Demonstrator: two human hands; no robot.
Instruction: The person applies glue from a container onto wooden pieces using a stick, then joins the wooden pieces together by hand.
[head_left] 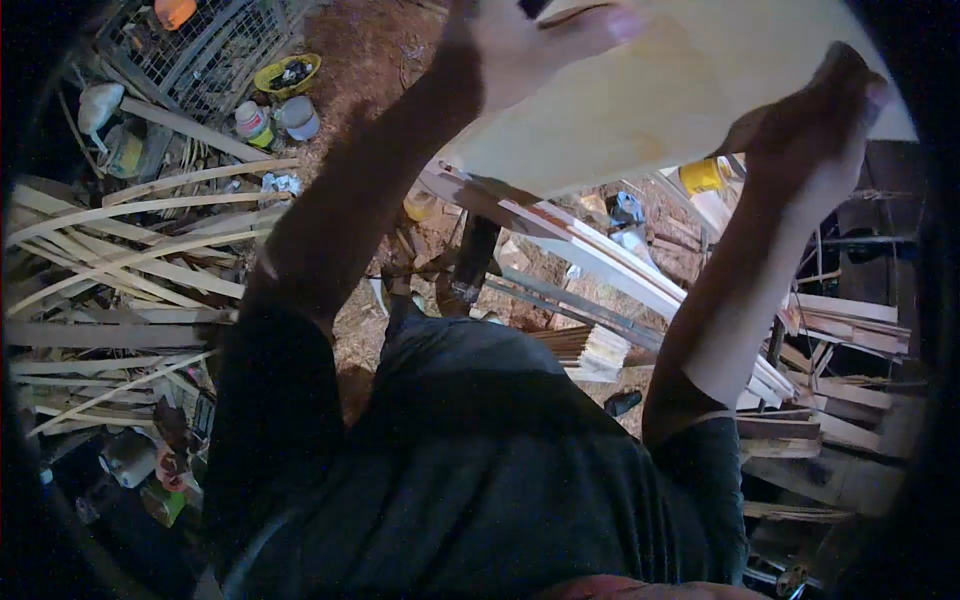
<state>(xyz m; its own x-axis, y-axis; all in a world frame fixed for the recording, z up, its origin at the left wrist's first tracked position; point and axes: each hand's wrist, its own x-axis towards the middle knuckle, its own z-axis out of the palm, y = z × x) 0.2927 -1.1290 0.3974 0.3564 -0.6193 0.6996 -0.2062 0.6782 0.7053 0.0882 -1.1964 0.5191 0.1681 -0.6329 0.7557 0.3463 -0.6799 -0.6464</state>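
Note:
A wide, pale wooden board [620,110] fills the top of the view. My left hand [505,55] is over its left part, thumb stretched to the right and apart from the fingers, which run out of view at the top. A small dark thing [533,7] shows beside that hand, too cut off to name. Near the board's right edge, my right hand [815,125] lies with its fingers spread forward and partly in shadow. Whether its fingertips curl over the edge I cannot tell.
Long wooden strips [130,250] are piled at the left. Planks [850,400] lie stacked at the right, with strips [620,265] under the board. A yellow basket [287,75], a white bucket [298,118] and a jar [253,122] stand on the shavings-strewn floor.

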